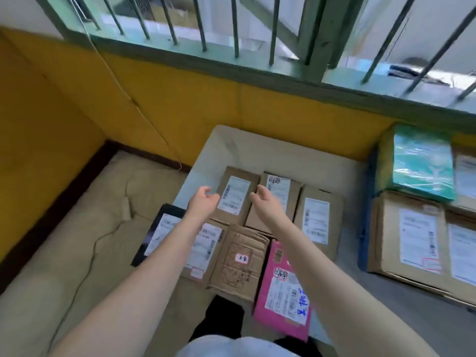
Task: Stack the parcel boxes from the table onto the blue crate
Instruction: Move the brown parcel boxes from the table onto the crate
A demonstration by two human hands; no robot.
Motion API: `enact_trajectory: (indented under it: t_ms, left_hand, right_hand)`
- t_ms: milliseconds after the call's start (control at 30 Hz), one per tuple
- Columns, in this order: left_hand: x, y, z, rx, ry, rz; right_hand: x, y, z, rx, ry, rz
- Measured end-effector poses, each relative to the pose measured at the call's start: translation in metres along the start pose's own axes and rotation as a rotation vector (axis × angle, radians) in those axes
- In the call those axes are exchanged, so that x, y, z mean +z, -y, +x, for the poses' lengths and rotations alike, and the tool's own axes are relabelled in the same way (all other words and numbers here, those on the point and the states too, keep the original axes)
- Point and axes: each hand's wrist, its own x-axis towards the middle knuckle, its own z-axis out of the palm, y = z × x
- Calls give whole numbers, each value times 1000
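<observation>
Brown cardboard parcels cover the pale table (257, 150) at mid-frame, where both bare arms stretch forward, the left hand (202, 199) and right hand (261, 195) hovering with fingers loosely curled, grasping nothing, on either side of the far-left box (235, 194). Seven parcels lie there: five brown, one black (157, 228), one pink (283, 292). At right, the blue crate (365, 215) carries brown boxes and one teal packet (422, 166); their count is unclear.

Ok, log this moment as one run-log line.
phase: reach | left hand: empty, over table | right hand: empty, over far-row boxes | blue crate: already stacked
</observation>
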Motion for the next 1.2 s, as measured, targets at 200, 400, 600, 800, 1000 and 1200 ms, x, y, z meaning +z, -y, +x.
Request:
enact_trajectory:
  t_ms: [200, 400, 600, 800, 1000, 1200]
  left_hand:
    - [-19, 16, 69, -30, 203, 124]
    - [-9, 20, 108, -138, 310, 29]
    - [4, 39, 139, -288, 390, -270]
    - [5, 31, 145, -317, 463, -313]
    - [-1, 18, 147, -238, 434, -265]
    - [-39, -12, 128, -42, 283, -339]
  right_hand:
    - [45, 10, 56, 11, -21, -336]
    - [76, 18, 79, 267, -21, -45]
    - [80, 14, 100, 377, -66, 89]
    - [74, 10, 109, 433, -84, 227]
    - [64, 13, 102, 409, -78, 321]
    - [34, 31, 74, 134, -210, 24]
